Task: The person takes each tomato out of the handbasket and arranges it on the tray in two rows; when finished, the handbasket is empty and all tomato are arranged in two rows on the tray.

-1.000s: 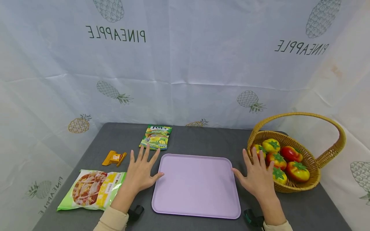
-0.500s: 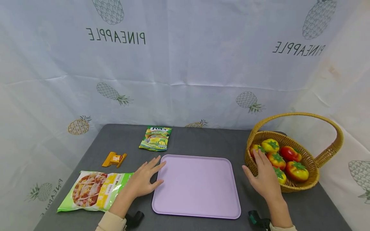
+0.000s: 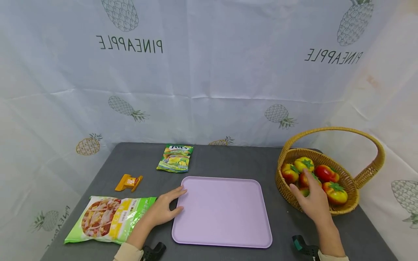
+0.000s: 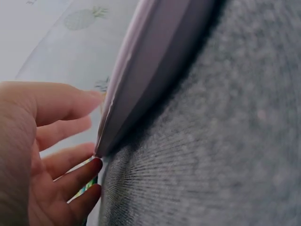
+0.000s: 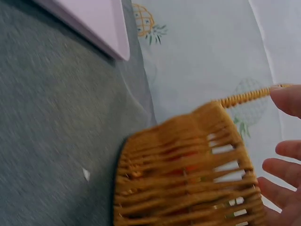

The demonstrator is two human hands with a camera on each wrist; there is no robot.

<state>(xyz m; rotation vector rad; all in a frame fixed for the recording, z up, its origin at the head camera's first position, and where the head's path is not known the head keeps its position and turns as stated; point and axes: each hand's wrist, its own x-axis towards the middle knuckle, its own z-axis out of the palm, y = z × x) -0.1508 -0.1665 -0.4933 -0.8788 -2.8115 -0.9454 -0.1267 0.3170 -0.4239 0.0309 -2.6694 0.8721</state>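
Two hands were at work: your left hand (image 3: 162, 210) rested with relaxed fingers against the lilac tray (image 3: 222, 232), your right hand (image 3: 313, 201), fingers loosely spread, reached over the tomatoes (image 3: 328, 173) in the wicker basket (image 3: 352, 207) at right. Catching the rim could tip it.

A smooth, matt lilac plastic is seen in the tray (image 3: 222, 212), its rim rounded and faintly sheened in the left wrist view. The table (image 3: 228, 159) is covered with a dark grey, felt-like cloth of rough, fuzzy grain. The basket (image 3: 343, 210) is woven of tan wicker, its handle wound with cane. A waxy gloss is shown by the red and yellow tomatoes (image 3: 326, 173). The large bag (image 3: 107, 219) and the small packet (image 3: 175, 158) are made of shiny, crinkled printed film. The backdrop (image 3: 209, 72) is a thin, creased, matt white sheet.
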